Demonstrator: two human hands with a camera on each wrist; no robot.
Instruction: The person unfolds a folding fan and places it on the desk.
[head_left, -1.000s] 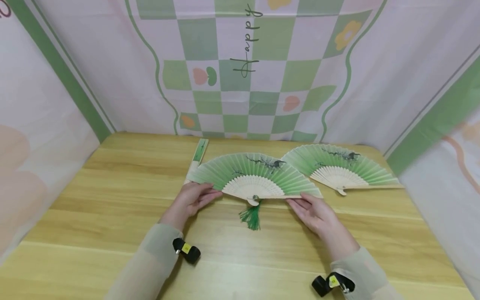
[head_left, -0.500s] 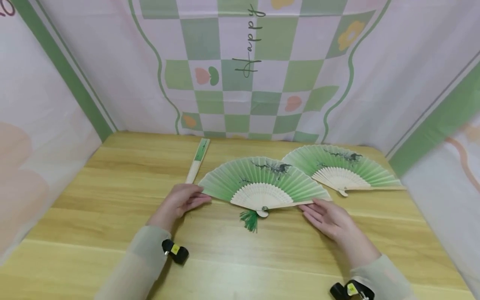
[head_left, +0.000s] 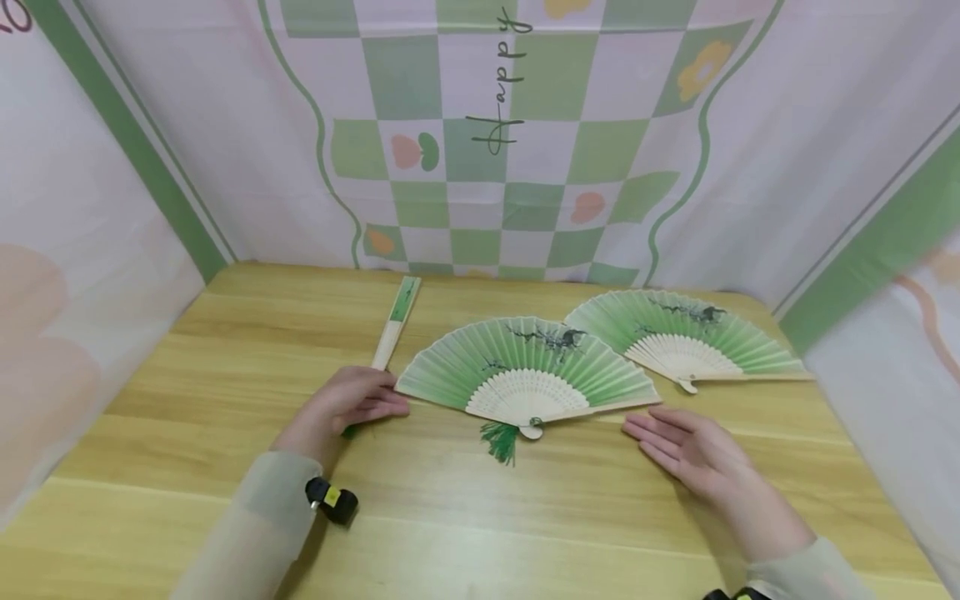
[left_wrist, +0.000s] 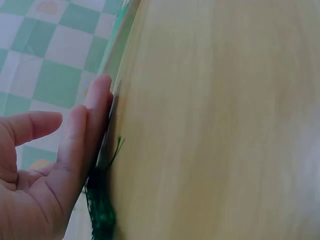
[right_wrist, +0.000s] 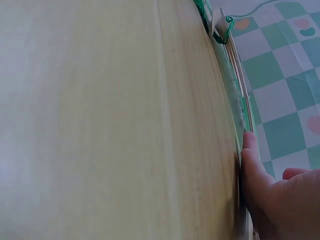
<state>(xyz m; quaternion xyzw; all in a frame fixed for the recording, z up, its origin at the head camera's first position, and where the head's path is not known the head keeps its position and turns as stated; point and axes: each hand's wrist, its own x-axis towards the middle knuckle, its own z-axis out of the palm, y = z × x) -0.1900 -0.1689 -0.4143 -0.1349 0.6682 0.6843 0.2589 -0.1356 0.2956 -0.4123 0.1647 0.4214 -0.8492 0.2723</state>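
An unfolded green folding fan (head_left: 517, 358) with pale ribs and a dark bird-and-branch print lies in the middle of the table. From its pivot a green tassel (head_left: 499, 442) spreads toward the near side. My left hand (head_left: 347, 406) is by the fan's left tip, over the lower end of a folded fan (head_left: 394, 321). In the left wrist view its fingers (left_wrist: 75, 135) are extended with the thumb apart, and a dark green tassel (left_wrist: 101, 207) hangs beside them. My right hand (head_left: 701, 458) is just off the middle fan's right end, palm turned up, holding nothing.
A second unfolded green fan (head_left: 686, 337) lies at the back right, partly behind the middle one. The wooden table (head_left: 480, 517) ends against a checkered cloth backdrop (head_left: 480, 200), with cloth sides at left and right.
The middle fan has come down onto the table, shifting slightly right and nearer. Both hands have let go of it, the left drawing leftward and the right moving away rightward.
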